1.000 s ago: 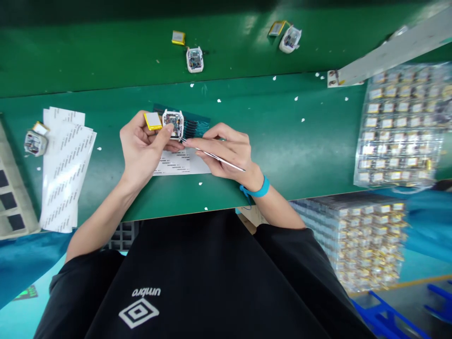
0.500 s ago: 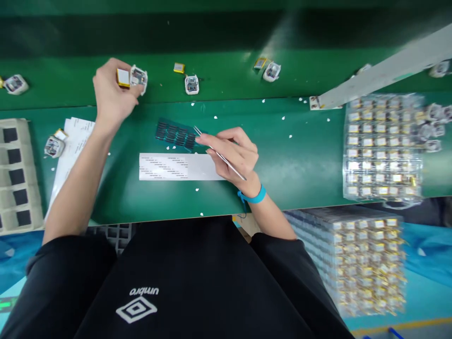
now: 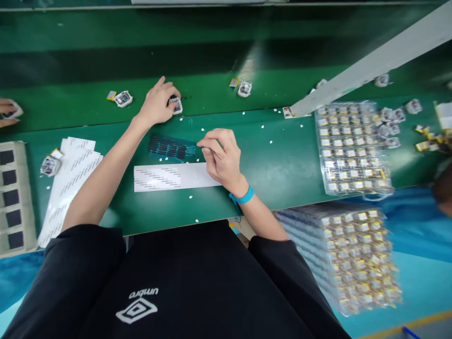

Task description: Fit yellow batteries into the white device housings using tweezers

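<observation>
My left hand [image 3: 157, 104] reaches to the green ledge, its thumb and fingers closed around a small white device [image 3: 176, 106] with an open electronic inside. Over the lower bench my right hand [image 3: 223, 157] is pinched closed beside a teal sheet of black strips [image 3: 167, 147]. The tweezers seen in it earlier are hardly visible now. Below the sheet lies a white label strip [image 3: 157, 179], partly under my right hand. Another white device [image 3: 123, 99] rests on the ledge left of my left hand, next to a yellow-edged battery [image 3: 111, 95].
A device [image 3: 244, 89] sits further right on the ledge. Label sheets [image 3: 70, 174] and a beige tray [image 3: 26, 197] are at left; another person's hand [image 3: 7, 113] is at the far left. A clear tray of batteries [image 3: 353, 146] stands right, near a white post [image 3: 367, 61].
My left hand has let go of one device and its battery, moved right and taken hold of another device. The view has shifted. My right hand has turned, with the tweezers now hard to see.
</observation>
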### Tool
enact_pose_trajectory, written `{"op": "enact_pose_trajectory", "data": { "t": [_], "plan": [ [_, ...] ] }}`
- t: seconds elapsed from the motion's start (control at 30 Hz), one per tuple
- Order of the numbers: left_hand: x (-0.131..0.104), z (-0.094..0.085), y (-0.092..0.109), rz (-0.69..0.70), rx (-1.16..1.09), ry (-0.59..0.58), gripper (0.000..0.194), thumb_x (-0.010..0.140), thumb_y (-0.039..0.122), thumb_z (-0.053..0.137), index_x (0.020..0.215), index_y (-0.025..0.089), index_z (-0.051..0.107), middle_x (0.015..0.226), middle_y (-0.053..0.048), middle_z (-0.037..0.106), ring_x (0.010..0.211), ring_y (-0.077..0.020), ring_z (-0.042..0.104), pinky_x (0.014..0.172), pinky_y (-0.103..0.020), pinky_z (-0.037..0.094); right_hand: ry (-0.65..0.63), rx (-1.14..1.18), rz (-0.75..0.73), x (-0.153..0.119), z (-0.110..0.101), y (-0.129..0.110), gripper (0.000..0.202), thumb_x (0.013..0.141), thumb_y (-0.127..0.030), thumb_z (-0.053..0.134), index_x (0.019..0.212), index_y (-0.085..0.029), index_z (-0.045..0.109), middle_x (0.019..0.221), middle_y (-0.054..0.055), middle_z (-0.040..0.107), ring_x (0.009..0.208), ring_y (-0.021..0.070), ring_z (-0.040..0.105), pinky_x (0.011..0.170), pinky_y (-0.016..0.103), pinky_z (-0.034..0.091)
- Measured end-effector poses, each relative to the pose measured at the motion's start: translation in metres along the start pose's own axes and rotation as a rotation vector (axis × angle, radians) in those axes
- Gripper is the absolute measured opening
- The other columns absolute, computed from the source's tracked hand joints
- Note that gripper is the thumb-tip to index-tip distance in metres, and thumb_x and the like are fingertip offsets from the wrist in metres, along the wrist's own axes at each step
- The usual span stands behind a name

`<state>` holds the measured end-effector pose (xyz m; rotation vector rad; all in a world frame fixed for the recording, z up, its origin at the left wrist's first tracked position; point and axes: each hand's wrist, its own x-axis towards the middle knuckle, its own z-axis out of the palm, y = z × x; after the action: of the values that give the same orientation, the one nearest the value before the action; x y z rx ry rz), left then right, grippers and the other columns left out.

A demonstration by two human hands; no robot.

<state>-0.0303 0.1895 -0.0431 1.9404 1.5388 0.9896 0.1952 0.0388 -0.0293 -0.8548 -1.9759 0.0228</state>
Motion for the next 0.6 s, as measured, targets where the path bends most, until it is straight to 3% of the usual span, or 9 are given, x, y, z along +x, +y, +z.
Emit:
{"op": "enact_pose_trajectory", "data": {
  "t": [0.1,0.17,0.27,0.37,0.47,0.53,0.6],
  "plan": [
    [0.010,-0.007,-0.016,-0.148,0.071,-0.164,0.038,0.067,0.015,0.093,0.077,0.026,0.058,0.073,0.009,0.062,0.086,-0.0150,0.059,0.117,-0.042,0.045,-0.026,0.047,0.027,0.001,0.001,0.001,0.022,0.109,-0.015,0.039,0.105,-0.022,0.059,0.090,0.002,0.065,0.084,0.0163,0.060,0.075,0.032,0.053],
    [0.001,-0.017,-0.012,-0.201,0.075,-0.120,0.038,0.069,0.010,0.091,0.081,0.024,0.058,0.070,0.011,0.064,0.073,-0.0126,0.056,0.106,-0.040,0.050,-0.010,0.055,0.019,0.001,0.003,0.000,0.024,0.109,-0.012,0.035,0.113,-0.021,0.057,0.086,0.000,0.064,0.076,0.0145,0.057,0.072,0.029,0.052],
    [-0.036,-0.026,0.015,-0.091,-0.032,-0.051,0.028,0.081,0.019,0.087,0.091,0.023,0.062,0.075,0.010,0.072,0.068,-0.0126,0.060,0.092,-0.035,0.055,0.027,0.026,0.024,0.001,0.005,-0.005,0.019,0.111,-0.016,0.040,0.117,-0.019,0.058,0.087,-0.001,0.066,0.073,0.0128,0.056,0.071,0.028,0.050],
    [-0.088,-0.024,0.055,0.024,-0.321,-0.064,0.017,0.093,0.034,0.076,0.098,0.022,0.066,0.088,0.000,0.077,0.071,-0.0158,0.070,0.072,-0.031,0.058,0.035,0.040,0.046,0.000,0.007,-0.009,0.019,0.108,-0.034,0.057,0.117,-0.017,0.060,0.080,-0.003,0.065,0.067,0.0113,0.055,0.065,0.025,0.048],
    [-0.135,-0.019,0.084,-0.027,-0.550,-0.146,0.023,0.095,0.041,0.074,0.095,0.022,0.063,0.073,0.001,0.071,0.056,-0.0138,0.065,0.055,-0.027,0.053,0.021,0.071,0.015,-0.003,0.007,-0.009,0.014,0.105,-0.031,0.062,0.110,-0.018,0.061,0.076,-0.004,0.063,0.066,0.0101,0.057,0.062,0.023,0.047],
    [-0.156,-0.016,0.092,-0.096,-0.658,-0.170,0.027,0.095,0.046,0.075,0.097,0.023,0.061,0.066,0.003,0.065,0.050,-0.0125,0.059,0.049,-0.025,0.049,0.009,0.122,-0.053,-0.005,0.007,-0.008,0.001,0.104,-0.020,0.060,0.104,-0.020,0.060,0.078,-0.004,0.066,0.070,0.0098,0.062,0.062,0.022,0.047],
    [-0.169,-0.014,0.094,-0.145,-0.704,-0.171,0.028,0.095,0.049,0.074,0.102,0.023,0.064,0.067,0.002,0.064,0.047,-0.0110,0.055,0.045,-0.024,0.045,0.015,0.176,-0.106,-0.006,0.007,-0.007,0.004,0.102,-0.017,0.061,0.104,-0.020,0.060,0.080,-0.004,0.067,0.073,0.0098,0.066,0.061,0.021,0.048]
  ]
}}
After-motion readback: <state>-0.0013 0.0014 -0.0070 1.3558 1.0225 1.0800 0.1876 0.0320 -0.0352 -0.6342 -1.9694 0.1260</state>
